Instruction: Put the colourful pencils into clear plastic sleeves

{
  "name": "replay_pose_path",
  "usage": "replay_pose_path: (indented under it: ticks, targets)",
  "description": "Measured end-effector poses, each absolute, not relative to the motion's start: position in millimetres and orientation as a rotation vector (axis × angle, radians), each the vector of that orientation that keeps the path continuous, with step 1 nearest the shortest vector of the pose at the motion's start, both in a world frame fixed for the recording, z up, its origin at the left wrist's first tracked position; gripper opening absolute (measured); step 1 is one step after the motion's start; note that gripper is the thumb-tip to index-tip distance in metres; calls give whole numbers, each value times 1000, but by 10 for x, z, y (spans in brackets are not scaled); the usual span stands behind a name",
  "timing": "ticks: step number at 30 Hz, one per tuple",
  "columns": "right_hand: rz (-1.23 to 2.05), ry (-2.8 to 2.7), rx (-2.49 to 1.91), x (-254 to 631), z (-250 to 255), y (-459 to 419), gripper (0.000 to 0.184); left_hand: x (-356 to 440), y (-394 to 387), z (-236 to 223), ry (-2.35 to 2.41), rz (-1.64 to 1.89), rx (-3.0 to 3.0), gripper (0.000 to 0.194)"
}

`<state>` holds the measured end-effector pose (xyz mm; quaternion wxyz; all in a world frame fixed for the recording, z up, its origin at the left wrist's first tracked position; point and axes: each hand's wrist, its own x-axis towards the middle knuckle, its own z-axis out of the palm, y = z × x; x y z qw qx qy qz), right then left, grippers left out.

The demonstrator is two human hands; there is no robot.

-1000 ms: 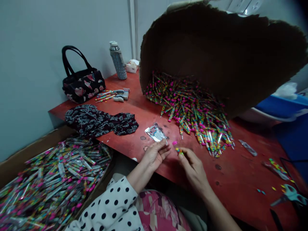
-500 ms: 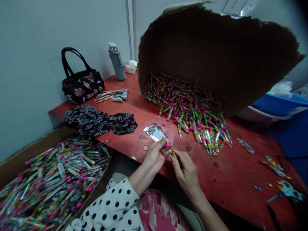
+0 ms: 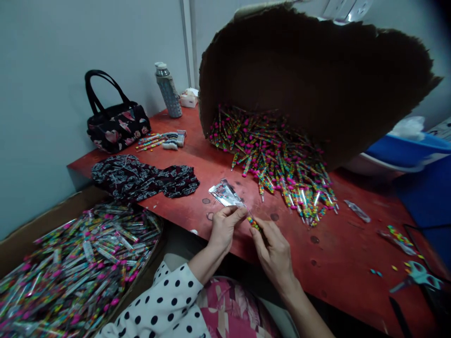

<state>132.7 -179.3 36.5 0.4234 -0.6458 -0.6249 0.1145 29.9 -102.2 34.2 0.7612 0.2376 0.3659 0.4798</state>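
In front of me, above the table's near edge, my right hand (image 3: 276, 251) is closed around a slim clear tube (image 3: 252, 222) filled with bright candy beads. My left hand (image 3: 225, 230) pinches with thumb and forefinger at the tube's upper end, where its pink cap is covered by the fingers. Just beyond the left fingertips, a small stack of clear and silvery wrappers (image 3: 225, 192) lies on the red table (image 3: 299, 272). Behind the hands, a heap of similar candy tubes (image 3: 282, 164) spills from a tipped cardboard box (image 3: 317, 80).
At lower left stands an open carton (image 3: 38, 225) full of wrapped tubes. A patterned cloth (image 3: 144, 176), a handbag (image 3: 118, 126), a flask (image 3: 169, 91) and a tissue box (image 3: 189, 97) line the left. Scissors (image 3: 417, 277), loose beads and a blue basin (image 3: 412, 150) are at right.
My left thumb and forefinger have closed over the tube's pink cap, which showed before. The right hand keeps its hold. The whole view has shifted slightly.
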Motion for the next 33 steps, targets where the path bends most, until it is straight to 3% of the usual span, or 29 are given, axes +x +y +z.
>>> replay_pose_path:
  ticks: [4, 8, 13, 33]
  targets:
    - [470, -1419, -1612, 1382, 392, -1727, 26, 313, -1052, 276, 794, 923, 610, 20]
    - [918, -987, -1491, 1395, 399, -1643, 28, 306, -1071, 251, 803, 877, 636, 23]
    - [1305, -856, -1303, 1333, 312, -1731, 23, 227, -993, 321, 808, 966, 543, 24]
    - [1347, -791, -1320, 1191, 322, -1579, 27, 279, -1189, 302, 733, 856, 571, 30]
